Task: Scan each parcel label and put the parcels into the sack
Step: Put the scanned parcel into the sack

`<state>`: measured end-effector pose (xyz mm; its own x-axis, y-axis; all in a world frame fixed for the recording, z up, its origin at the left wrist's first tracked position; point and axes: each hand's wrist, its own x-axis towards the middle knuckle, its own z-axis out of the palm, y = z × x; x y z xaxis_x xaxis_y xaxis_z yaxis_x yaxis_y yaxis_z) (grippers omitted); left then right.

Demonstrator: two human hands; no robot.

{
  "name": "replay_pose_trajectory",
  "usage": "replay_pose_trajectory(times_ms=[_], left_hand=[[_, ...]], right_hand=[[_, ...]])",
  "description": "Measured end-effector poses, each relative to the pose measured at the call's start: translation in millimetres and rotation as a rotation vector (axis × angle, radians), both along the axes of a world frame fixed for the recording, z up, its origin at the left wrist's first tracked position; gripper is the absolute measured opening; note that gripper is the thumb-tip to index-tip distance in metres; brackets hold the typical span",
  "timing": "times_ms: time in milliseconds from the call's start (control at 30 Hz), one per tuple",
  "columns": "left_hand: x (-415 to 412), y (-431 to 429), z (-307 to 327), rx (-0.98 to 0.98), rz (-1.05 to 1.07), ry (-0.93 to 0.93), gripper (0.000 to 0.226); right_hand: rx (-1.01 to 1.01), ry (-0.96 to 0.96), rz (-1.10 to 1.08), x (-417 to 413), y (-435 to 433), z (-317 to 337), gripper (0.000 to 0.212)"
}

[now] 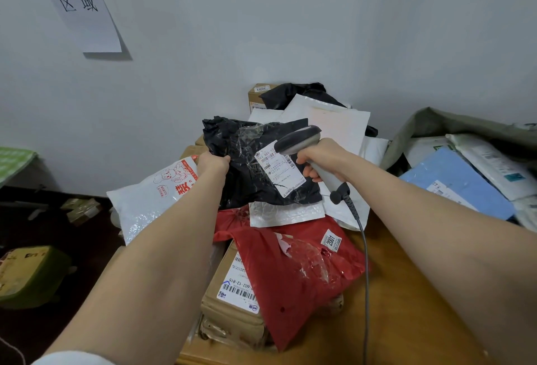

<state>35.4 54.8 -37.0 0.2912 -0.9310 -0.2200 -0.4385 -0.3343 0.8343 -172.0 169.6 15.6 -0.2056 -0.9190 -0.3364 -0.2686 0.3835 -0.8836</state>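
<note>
The left hand (213,165) grips the left edge of a black parcel (247,167), fingers curled into the crumpled plastic, and holds it raised over the pile in the middle of the frame. The parcel's white label (280,168) faces up under clear tape, tilted down to the right. The right hand (315,161) is closed round the handle of a grey scanner (299,139), whose head sits just above the label's upper corner and hides a little of it. The scanner's cable (364,248) hangs from the handle and runs down the frame over the wooden worktop (406,306).

The sack (436,123), grey-green, lies at the right edge of the frame with its mouth open. Inside it are a blue parcel (456,184) and several white parcels (494,161).

Below the black parcel a small silvery padded envelope (286,213) lies on a red parcel (305,271), which in turn partly covers a taped cardboard box (229,300) with its own barcode label. To the left, a white padded bag with red print (151,199) juts out from under the left forearm. Behind the scanner, large white envelopes (334,123) are stacked against the wall, with a brown box (255,97) and a black bag (302,93) at the very back.

A paper sign (78,4) with handwritten characters hangs on the wall at upper left. On the dark floor at lower left sits a box wrapped in green tape (32,274).
</note>
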Motion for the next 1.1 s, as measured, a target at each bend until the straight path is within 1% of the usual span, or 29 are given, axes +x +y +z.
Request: replay_pose_trajectory(times_ms=[233,367,533,600,700,900,1100], left_hand=[[1,0,2,-0.002,0.001,-0.005,0.040],[6,-4,-3,-0.033,-0.046,0.038,0.039],[5,-1,1,-0.001,-0.002,0.032,0.026],[5,-3,-1,-0.001,0.004,0.023,0.030],[7,-3,-2,-0.017,-0.008,0.002,0.026],[11,-1,0,-0.006,0.007,0.025,0.033],[13,-2,1,-0.007,0.015,0.032,0.031]], right_hand=[[0.009,0.029,0.013,2,-1,1,0.002],[0.020,0.026,0.015,2,-1,2,0.001],[0.022,0.033,0.002,4,-3,2,0.001],[0.026,0.031,-0.009,5,-4,1,0.002],[0.029,0.026,-0.009,7,-4,2,0.003],[0.021,0.016,-0.022,11,-5,3,0.005],[0.025,0.001,-0.042,13,-4,5,0.007]])
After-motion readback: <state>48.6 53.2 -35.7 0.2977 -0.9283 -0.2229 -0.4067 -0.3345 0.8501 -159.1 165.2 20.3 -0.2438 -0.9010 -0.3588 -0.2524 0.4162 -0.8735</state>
